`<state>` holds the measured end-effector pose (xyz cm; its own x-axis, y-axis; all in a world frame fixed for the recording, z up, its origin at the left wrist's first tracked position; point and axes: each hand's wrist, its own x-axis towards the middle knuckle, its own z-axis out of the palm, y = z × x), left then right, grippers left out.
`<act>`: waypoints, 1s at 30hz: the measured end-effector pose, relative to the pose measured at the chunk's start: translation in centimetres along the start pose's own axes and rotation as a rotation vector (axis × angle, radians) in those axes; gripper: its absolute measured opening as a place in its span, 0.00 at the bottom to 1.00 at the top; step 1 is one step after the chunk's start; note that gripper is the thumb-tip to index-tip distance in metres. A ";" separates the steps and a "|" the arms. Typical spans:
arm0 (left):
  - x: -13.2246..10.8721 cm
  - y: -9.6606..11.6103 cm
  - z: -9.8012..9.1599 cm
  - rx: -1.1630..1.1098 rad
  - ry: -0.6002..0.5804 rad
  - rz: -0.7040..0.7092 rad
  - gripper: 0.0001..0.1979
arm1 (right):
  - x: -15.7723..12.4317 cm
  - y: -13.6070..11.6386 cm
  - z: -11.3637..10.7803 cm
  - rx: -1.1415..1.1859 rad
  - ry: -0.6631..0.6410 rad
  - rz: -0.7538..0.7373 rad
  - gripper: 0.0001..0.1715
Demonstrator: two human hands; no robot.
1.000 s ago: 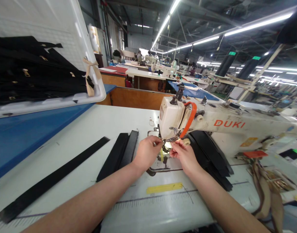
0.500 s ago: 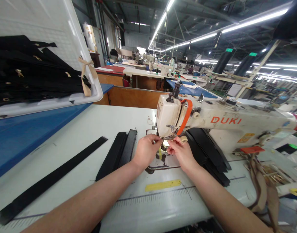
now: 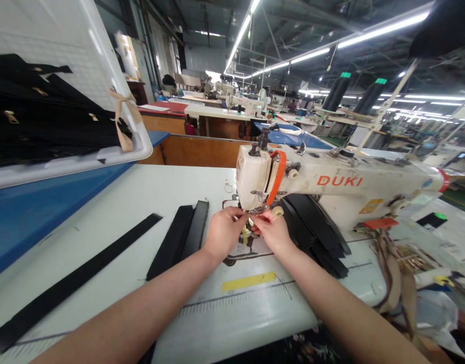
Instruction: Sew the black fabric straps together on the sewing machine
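A white sewing machine (image 3: 251,177) with an orange lever guard stands before me. Just below its head, at the needle area, my left hand (image 3: 226,230) pinches with thumb and forefinger together. From the other side my right hand (image 3: 270,228) pinches too, its fingertips almost meeting the left ones. Whatever lies between the fingers is too small to make out. Under the hands is the worn metal needle plate (image 3: 251,249). Black strips (image 3: 173,242) lie stacked left of my left hand, and more black pieces (image 3: 311,227) lie under the machine arm.
One long black strip (image 3: 76,283) lies on the table's left. Yellow tape (image 3: 249,281) sticks near the printed ruler at the front. A white bin (image 3: 141,146) holding black zippered pieces stands at upper left. Beige straps (image 3: 387,273) hang at the right.
The view has shifted slightly, so the machine and table sit further left. Both hands stay pinched at the needle area, with the fingertips a little closer together.
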<state>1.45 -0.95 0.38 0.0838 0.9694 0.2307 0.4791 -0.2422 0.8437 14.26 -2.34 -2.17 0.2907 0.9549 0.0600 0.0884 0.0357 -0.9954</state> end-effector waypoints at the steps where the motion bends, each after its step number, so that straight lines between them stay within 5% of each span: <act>1: 0.0 0.1 0.0 -0.004 0.003 -0.006 0.06 | 0.1 0.1 0.0 -0.018 0.004 -0.013 0.14; 11: -0.4 0.0 -0.1 -0.181 -0.060 -0.128 0.04 | -2.4 -1.3 -1.2 -0.260 0.037 -0.285 0.03; 18: -0.6 -0.4 -0.4 -0.437 -0.203 -0.302 0.02 | -4.4 -3.1 -1.5 -0.280 -0.119 -0.471 0.07; 23: -0.6 -0.4 -0.8 -0.535 -0.240 -0.375 0.02 | -3.8 -2.8 -1.6 -0.271 -0.220 -0.386 0.06; 30: -0.7 -0.4 -1.3 -0.661 -0.263 -0.433 0.07 | -3.0 -2.7 -3.5 -0.491 -0.158 -0.192 0.10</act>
<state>0.11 -1.58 0.53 0.2508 0.9400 -0.2312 -0.0895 0.2603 0.9614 16.48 -6.37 0.62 0.0823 0.9787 0.1882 0.5709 0.1085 -0.8139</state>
